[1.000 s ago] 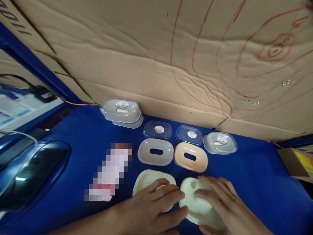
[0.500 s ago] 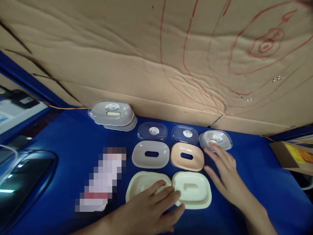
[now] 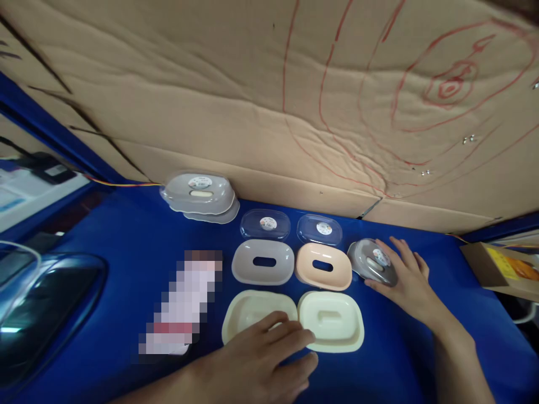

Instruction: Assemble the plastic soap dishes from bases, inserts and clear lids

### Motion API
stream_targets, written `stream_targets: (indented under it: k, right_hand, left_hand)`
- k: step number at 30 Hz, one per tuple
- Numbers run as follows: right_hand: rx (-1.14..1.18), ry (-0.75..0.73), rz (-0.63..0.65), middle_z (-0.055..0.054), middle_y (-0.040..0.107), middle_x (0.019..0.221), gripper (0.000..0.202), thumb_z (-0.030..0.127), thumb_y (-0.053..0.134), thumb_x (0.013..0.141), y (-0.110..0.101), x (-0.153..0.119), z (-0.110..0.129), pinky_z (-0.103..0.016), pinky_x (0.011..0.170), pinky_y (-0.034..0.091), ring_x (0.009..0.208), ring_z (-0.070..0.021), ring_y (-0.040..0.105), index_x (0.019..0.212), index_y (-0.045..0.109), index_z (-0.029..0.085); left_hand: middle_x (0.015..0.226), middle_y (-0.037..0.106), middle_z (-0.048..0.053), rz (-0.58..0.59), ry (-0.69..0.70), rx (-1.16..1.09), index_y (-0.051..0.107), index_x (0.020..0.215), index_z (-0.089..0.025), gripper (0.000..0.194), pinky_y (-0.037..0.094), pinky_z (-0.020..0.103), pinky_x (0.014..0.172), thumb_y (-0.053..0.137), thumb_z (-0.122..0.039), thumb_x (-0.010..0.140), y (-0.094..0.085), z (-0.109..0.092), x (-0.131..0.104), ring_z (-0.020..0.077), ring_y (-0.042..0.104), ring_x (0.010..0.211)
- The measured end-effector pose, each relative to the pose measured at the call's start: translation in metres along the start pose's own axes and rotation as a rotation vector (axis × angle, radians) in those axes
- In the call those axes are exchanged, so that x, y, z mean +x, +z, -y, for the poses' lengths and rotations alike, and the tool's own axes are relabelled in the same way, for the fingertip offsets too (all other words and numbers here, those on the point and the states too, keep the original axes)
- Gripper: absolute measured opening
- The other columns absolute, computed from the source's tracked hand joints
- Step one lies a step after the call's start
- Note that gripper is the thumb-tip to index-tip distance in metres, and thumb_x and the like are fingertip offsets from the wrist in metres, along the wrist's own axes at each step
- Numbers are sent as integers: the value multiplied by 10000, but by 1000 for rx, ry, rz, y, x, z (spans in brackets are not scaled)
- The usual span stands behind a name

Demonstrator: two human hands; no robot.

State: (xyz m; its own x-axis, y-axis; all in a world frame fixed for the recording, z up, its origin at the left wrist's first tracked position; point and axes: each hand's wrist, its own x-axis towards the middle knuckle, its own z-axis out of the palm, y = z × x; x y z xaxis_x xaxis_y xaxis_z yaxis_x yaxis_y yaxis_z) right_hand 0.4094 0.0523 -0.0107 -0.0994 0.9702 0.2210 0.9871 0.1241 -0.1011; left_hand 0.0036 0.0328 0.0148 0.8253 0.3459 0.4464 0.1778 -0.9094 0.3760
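Note:
My right hand (image 3: pixel 408 280) grips a grey soap box (image 3: pixel 373 262) with a clear lid and a round label, its thumb at the near edge and fingers at the far right. The box is tilted. My left hand (image 3: pixel 273 359) hovers or rests, I cannot tell which, over two cream soap box bases (image 3: pixel 330 322), fingers loosely apart and holding nothing; it hides part of the left cream base (image 3: pixel 252 306). Behind these lie a grey slotted tray (image 3: pixel 263 278) and a peach slotted tray (image 3: pixel 343 264). Two clear lids (image 3: pixel 252 224) with labels form the row beyond.
More grey lidded soap boxes (image 3: pixel 200 202) are stacked at the back left against the cardboard wall (image 3: pixel 236 129). A pixelated flat object (image 3: pixel 181 306) lies left of my left hand. A dark screen with a cable (image 3: pixel 46 320) is far left; a small carton (image 3: pixel 501 269) stands far right.
My right hand has moved right and closed on the grey soap box, which is now tilted and shifted slightly nearer. My left hand has stayed about the same.

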Motion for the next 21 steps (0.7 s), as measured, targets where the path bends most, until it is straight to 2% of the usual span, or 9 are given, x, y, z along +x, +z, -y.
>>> stream_targets:
  k: [4,7,10,12,13,15,17,19,21]
  right_hand:
    - [196,70,-53,-139,585,1500,830,666,723,892,-8,10,3,-622,1125,488,1354,-401,591,1584,425,317]
    - [303,50,-170,-153,572,1517,865,611,780,872,-25,8,28,-620,1145,482,1375,-405,578,1585,415,282]
    - [487,-154,-154,-170,500,1589,929,519,843,840,-36,-8,71,-568,1172,482,1449,-405,527,1607,380,274]
    - [611,-347,-66,-183,440,1628,991,562,850,814,-35,-22,104,-513,1159,509,1485,-403,490,1618,362,252]
    - [627,-435,-8,-183,420,1642,988,582,844,816,-31,-28,118,-492,1155,514,1492,-397,485,1615,368,250]
    - [563,-574,62,-157,403,1664,959,609,846,823,-22,-37,140,-481,1177,490,1503,-380,470,1605,390,292]
    - [545,-628,48,-152,390,1675,1019,666,840,805,-14,-39,148,-499,1176,486,1495,-389,476,1630,357,312]
    - [583,-566,-17,-170,367,1683,1124,765,798,783,-11,-34,141,-526,1147,508,1488,-420,479,1670,287,300]
    - [571,-395,-96,-185,349,1691,1114,800,727,823,-14,-24,121,-557,1134,512,1504,-444,452,1690,252,285]
  left_hand:
    - [1273,714,94,19,-194,-354,649,1251,-237,295,546,360,1006,665,-168,964,-9,-3,0,234,687,1090]
    - [1313,680,94,-13,-506,-833,596,1384,-302,373,548,347,1006,650,-269,1016,-6,-4,-3,222,669,1160]
    - [1435,628,128,-96,-738,-1410,490,1533,-334,638,555,408,991,678,-597,982,4,-2,-4,269,654,1226]
    - [1511,600,136,-134,-783,-1725,466,1579,-332,807,524,471,1056,653,-753,916,11,-1,-3,320,617,1331]
    - [1540,592,129,-132,-804,-1831,475,1587,-329,803,480,500,1120,606,-773,931,13,-2,-1,330,587,1387]
    - [1584,577,99,-142,-848,-1939,524,1574,-326,723,369,513,1232,536,-746,985,14,-4,1,318,528,1471]
    - [1619,557,54,-174,-887,-1983,568,1548,-344,657,307,485,1280,524,-715,1008,13,-6,2,293,492,1514]
    - [1623,560,21,-200,-951,-2020,560,1553,-373,662,298,460,1290,511,-736,1002,10,-7,3,277,486,1525]
    - [1596,592,10,-185,-1021,-2072,546,1562,-385,702,317,455,1281,491,-779,983,7,-6,4,280,506,1514]
